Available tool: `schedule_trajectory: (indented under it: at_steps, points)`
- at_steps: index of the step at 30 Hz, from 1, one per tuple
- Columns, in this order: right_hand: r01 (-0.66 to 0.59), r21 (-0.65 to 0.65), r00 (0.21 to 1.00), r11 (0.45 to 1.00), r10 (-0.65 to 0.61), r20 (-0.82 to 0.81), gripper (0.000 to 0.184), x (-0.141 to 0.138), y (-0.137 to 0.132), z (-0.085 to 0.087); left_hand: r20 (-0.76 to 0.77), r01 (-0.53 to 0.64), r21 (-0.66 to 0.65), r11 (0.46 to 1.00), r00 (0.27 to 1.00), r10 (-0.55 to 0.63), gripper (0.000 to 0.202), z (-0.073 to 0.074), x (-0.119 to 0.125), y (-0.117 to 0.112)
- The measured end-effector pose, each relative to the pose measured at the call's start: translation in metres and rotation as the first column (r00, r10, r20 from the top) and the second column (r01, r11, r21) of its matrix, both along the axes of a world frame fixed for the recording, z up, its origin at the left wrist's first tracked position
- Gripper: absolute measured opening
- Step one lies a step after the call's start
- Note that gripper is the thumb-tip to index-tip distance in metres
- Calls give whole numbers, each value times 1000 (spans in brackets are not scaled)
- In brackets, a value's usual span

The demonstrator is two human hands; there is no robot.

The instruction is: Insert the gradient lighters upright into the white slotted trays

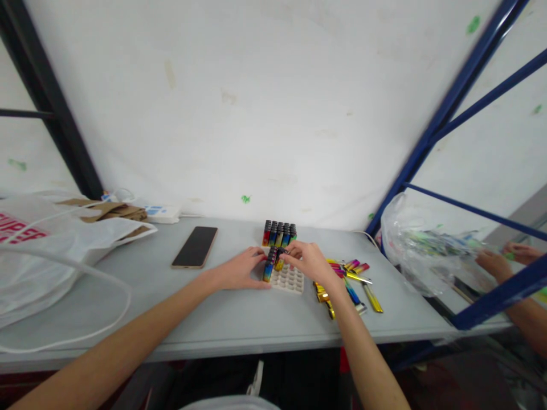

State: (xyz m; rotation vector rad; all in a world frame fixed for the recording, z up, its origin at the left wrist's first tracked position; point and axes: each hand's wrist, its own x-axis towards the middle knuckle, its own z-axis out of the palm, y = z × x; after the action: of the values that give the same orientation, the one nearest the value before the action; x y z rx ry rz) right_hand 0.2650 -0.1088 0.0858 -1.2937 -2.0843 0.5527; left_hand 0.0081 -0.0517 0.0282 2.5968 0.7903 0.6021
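Glossy lighters (279, 234), matt tray (287, 290)
The lighters gleam metallic; tray looks plastic, phone (195, 247) glassy, desk (239, 319) smooth, clear bag (399, 245) crinkly.

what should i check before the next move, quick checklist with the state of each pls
1. White holed tray flat on the grey table: ok.
2. Bare holes in the tray: ok, several show toward its front and right.
3. Left hand firm against the multicoloured lighters at the tray's left side: cannot tell, it is close beside them but contact is unclear.
4. Gold lighter at the right hand fully seated: cannot tell, its lower end is not clear.
5. Loose lighters near the tray: ok, scattered to its right.
6. Smartphone away from the tray: ok, it lies apart to the left.
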Motion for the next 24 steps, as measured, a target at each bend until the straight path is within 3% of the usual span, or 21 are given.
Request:
schedule_trajectory:
  at_steps: [8,13,16,20,24]
  points:
    - [-28,44,998,999,25,61,17,1,-1,1,8,9,30,1000,1000,-9,62,-1,-1,1]
    - [-72,-45,995,996,75,69,19,4,0,2,3,8,36,999,1000,-9,63,0,-1,0]
    - [-15,-23,988,1000,18,150,23,4,3,0,-8,5,19,1000,1000,-5,63,1,-1,0]
    - [142,82,945,986,-160,284,35,2,5,0,-2,12,24,1000,1000,-12,64,0,0,1]
    - [90,44,976,995,-97,193,35,21,1,11,-11,7,29,1000,1000,-7,63,0,0,1]
